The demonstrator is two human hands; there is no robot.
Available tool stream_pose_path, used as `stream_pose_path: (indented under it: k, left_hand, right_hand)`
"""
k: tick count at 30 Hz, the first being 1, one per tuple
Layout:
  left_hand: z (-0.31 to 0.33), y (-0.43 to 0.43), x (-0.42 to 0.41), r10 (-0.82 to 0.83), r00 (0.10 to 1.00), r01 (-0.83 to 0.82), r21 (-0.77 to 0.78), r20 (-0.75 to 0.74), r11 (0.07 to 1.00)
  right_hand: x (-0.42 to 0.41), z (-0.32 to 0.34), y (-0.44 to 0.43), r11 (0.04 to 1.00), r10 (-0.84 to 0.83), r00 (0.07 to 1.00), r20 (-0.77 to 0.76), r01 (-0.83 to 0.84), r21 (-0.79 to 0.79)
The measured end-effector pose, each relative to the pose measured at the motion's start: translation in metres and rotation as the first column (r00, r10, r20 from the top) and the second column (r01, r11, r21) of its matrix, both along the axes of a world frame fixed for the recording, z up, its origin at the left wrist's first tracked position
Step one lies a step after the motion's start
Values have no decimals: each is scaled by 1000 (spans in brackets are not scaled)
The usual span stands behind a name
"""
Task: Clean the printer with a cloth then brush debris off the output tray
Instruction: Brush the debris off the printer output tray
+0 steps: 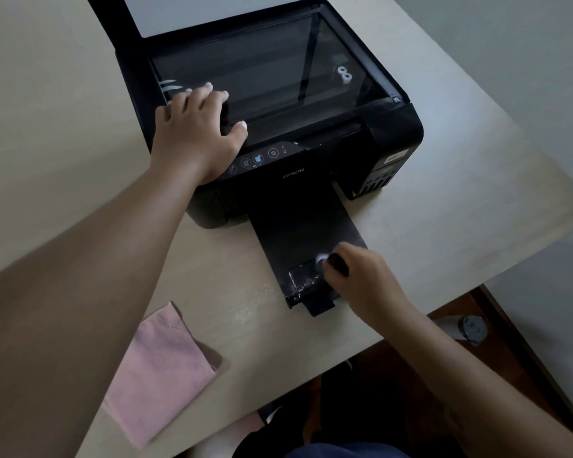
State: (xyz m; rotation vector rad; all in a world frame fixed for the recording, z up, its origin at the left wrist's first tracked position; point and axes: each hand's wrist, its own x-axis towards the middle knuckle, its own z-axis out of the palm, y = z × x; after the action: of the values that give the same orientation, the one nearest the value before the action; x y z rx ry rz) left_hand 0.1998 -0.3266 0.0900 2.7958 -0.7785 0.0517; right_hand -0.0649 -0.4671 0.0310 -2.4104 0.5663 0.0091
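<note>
A black printer (387, 133) stands on the table with its scanner lid raised and the glass bare. Its output tray (298, 233) sticks out toward me. White debris (303, 285) lies on the tray's near end. My right hand (364, 279) is closed on a small black brush (336, 263) with a pale tip, held at the tray's near right part, just above the debris. My left hand (196, 133) lies flat on the printer's front left corner, fingers spread over the glass edge. A folded pink cloth (161, 375) rests on the table near the front edge, apart from both hands.
The beige table (63, 127) has a few white crumbs (262, 292) scattered left of the tray's tip. Its near edge runs diagonally below the cloth. Under the table on the right I see a dark floor and a small grey round object (472, 327).
</note>
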Motion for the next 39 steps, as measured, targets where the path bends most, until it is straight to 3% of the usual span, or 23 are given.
stream_pose_path:
  k: [2,4,7,10,12,14,17,20,23,26,28,30,33,34,37,39]
  left_hand:
    - [0,0,0,-1,1000,1,0,3,1000]
    - [1,-1,0,-4,1000,4,-3,3,1000]
    - [0,-1,-1,-3,1000,3,-8,5,1000]
    - [0,0,0,-6,1000,6,-8,9,1000]
    - [0,0,0,-4,1000,4,-6,11,1000]
    - [0,0,1,-2,1000,2,-10,11,1000]
    - [-1,-1,1,0,1000,1,-9,14,1000]
    - [-2,-2,1,1,1000,-1,-4,14,1000]
    - [-1,-1,1,0,1000,0,-4,15,1000]
    - [-1,-1,1,0,1000,0,-5,16,1000]
    - [-1,-1,1,-2,1000,2,-4,15,1000]
    - [-1,-1,1,1,1000,-1,-7,19,1000]
    - [-2,0,1,-1,1000,1,-10,19,1000]
    - [-2,0,1,-2,1000,2,-10,19,1000]
    - [-2,1,0,0,1000,0,-8,16,1000]
    - [-2,1,0,2,1000,-1,-10,13,1000]
  right_hand:
    - [4,2,0,987,-39,999,-27,42,157]
    - [6,2,-5,974,-168,985,42,159,160]
    - [9,1,4,991,-20,997,-69,29,133]
    - [10,-3,9,981,-100,995,25,94,171]
    - [9,-2,13,994,-3,1000,25,0,105]
    - [8,-4,20,987,90,996,-9,-88,135]
    - [9,-6,22,993,-25,997,78,16,115]
    - [6,3,24,981,57,998,-13,-54,184]
    - [7,5,23,982,-124,990,62,114,151]
    - [8,8,31,971,101,990,-102,-76,229]
    - [7,10,29,967,9,998,-58,6,253]
    - [5,7,26,985,-119,992,35,114,128]
    - [3,2,36,991,97,992,-84,-89,96]
    - [2,2,36,993,90,992,-91,-82,88]
    - [-1,-3,29,973,-50,996,72,65,-221]
    - [-1,-3,31,978,68,998,-3,-68,-197]
